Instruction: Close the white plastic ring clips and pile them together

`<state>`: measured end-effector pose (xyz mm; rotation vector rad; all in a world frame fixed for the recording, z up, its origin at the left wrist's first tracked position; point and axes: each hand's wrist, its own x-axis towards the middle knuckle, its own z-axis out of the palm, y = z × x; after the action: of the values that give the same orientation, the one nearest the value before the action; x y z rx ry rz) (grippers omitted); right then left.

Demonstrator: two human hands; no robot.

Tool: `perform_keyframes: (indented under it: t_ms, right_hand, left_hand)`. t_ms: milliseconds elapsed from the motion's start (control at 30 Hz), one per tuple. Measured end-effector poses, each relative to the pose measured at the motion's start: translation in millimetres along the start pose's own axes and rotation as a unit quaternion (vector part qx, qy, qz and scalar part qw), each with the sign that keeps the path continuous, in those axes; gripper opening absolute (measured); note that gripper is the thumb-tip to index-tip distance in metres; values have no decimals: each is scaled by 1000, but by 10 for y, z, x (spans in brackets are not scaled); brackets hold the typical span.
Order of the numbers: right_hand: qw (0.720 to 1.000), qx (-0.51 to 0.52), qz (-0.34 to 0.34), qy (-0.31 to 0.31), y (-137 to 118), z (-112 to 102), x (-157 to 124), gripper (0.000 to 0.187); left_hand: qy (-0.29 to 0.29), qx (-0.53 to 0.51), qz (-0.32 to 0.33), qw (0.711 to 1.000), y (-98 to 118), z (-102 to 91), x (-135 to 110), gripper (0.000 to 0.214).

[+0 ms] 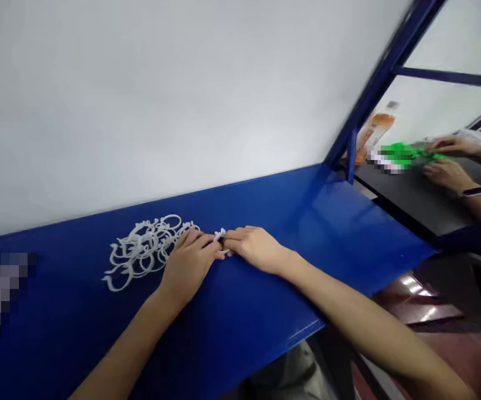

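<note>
Held ring (220, 235), ring pile (143, 251) beside left hand (188, 261)

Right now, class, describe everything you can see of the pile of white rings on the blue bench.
The pile is a loose tangle of thin white rings, plastic by the look. They lie flat and overlapping on the bench, near the wall. The left hand rests against its right edge. One ring, just clear of it, is pinched between that hand and the right hand.
</note>
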<state>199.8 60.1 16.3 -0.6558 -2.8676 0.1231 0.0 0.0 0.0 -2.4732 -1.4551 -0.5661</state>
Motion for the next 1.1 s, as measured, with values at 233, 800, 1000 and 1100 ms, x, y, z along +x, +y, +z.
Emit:
perform_keyframes:
  t_ms: [233, 800, 1000, 1100]
  right_hand:
    - [999, -48, 1, -12, -60, -20, -10, 14]
    - [996, -88, 25, 9, -161, -103, -80, 11]
    - [993, -101, 52, 25, -222, -94, -58, 18]
    - [991, -109, 63, 37, -263, -78, -25, 26]
  left_hand:
    - [39, 55, -3, 998, 78, -63, 6, 15]
    - [-4, 124, 29, 992, 244, -212, 64, 29]
    - [-10, 174, -21, 985, 390, -216, 83, 34]
    - [-17, 185, -66, 980, 454, -236, 101, 37]
